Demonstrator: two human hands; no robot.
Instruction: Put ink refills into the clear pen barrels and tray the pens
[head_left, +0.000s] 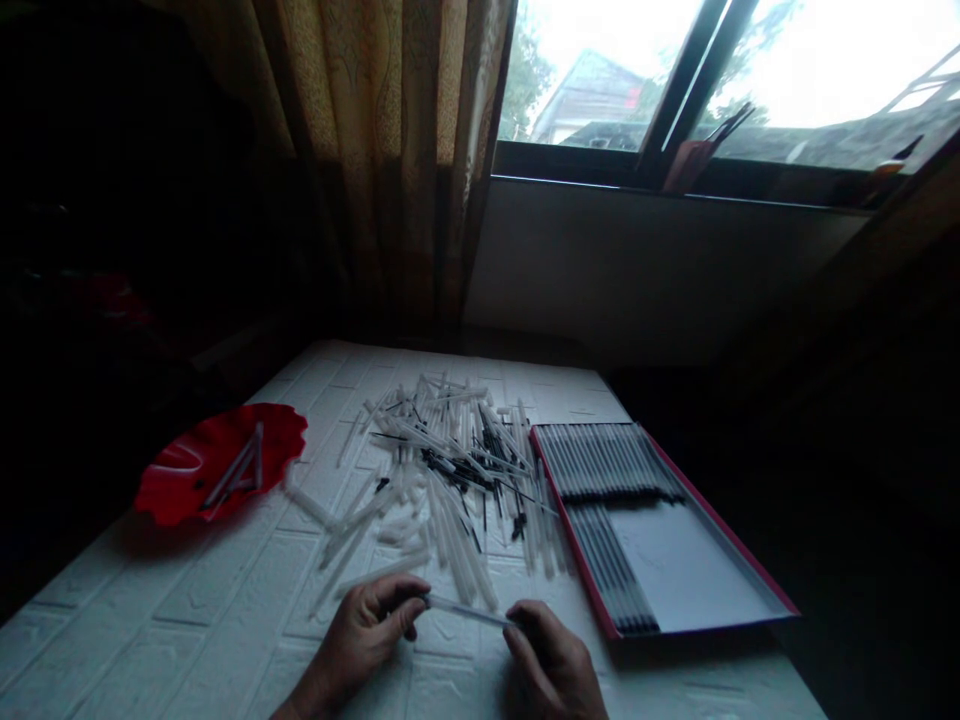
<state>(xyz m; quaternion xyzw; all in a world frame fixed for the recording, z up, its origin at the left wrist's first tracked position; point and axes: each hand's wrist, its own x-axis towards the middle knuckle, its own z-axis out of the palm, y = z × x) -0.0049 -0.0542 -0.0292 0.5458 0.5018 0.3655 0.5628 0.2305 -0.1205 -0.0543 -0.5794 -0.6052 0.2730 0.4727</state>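
Between my two hands a clear pen barrel (pixel 469 611) is held lengthwise, just above the table's near side. My left hand (pixel 379 618) pinches its left end between thumb and fingers. At the other end, the fingertips of my right hand (pixel 551 655) close on the barrel; they partly hide that end. Just beyond my hands lies a loose pile of translucent barrels (pixel 457 540), with thin dark refills (pixel 491 435) and small black pieces (pixel 519 525) mixed in. To the right, a shallow red-edged box (pixel 697 570) contains pens (pixel 600 455) laid side by side in two rows.
A red wavy-rimmed dish (pixel 169 490) with a few clear tubes (pixel 244 470) stands at the left. The table (pixel 217 620) has a white brick-patterned cover. Behind it are a curtain (pixel 382 150) and a window (pixel 592 80).
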